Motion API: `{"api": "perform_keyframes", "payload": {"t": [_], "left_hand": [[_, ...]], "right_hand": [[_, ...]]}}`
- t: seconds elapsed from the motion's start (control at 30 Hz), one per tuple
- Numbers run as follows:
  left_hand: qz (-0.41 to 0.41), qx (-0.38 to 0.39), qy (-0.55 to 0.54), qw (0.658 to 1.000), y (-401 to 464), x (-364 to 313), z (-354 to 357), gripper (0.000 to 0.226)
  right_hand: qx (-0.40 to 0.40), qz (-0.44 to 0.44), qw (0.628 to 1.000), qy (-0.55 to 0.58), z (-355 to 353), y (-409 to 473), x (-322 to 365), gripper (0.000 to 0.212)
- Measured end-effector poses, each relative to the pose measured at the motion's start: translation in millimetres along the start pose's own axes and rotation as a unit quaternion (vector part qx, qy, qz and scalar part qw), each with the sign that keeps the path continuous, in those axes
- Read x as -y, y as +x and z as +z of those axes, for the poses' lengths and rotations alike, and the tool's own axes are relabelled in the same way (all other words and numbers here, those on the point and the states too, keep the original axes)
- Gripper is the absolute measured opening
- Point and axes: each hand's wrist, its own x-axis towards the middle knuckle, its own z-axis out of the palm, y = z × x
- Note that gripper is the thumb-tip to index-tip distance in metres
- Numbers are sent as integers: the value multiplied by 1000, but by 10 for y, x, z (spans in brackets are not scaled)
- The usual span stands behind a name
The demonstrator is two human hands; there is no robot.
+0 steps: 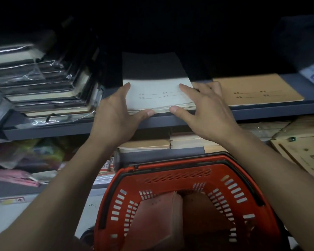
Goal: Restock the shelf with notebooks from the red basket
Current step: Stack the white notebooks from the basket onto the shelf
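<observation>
Closest: red basket [170,180] on floor, reddish-brown notebooks [163,211] stacked inside. Above it, lower shelf with tan pads [147,144], pretty dim down there. Then grey shelf edge [62,128]. Both hands up on it: left hand [114,109] and right hand [205,109] spread flat, fingers straight, thumbs pressed against front edge of white notebook stack [158,95], 1 hand each side. Kraft-brown notebook pile [257,89] just right of it. Shrink-wrapped dark books [43,84] heaped left. Back of shelf totally black, can't see anything.
</observation>
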Motion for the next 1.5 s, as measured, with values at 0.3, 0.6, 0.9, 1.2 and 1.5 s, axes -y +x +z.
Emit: {"api": "perform_keyframes", "payload": {"t": [0.3,0.6,0.9,1.2,1.5], "left_hand": [[2,-16,-30,999,-15,83,52,87],[4,-9,-28,1000,-80,79,107,89],[33,-21,-53,998,-231,189,21,71],[37,-37,-21,998,-561,215,-130,68],[37,-34,5,999,-956,193,-266,67]], "right_hand": [[-29,3,1000,8,35,-12,21,77],[-32,-8,999,-15,61,-111,2,77],[-51,1,999,-6,31,-383,-36,75],[-78,-11,997,5,12,-773,-68,67],[-64,-30,997,-5,-11,-1206,-70,62]]}}
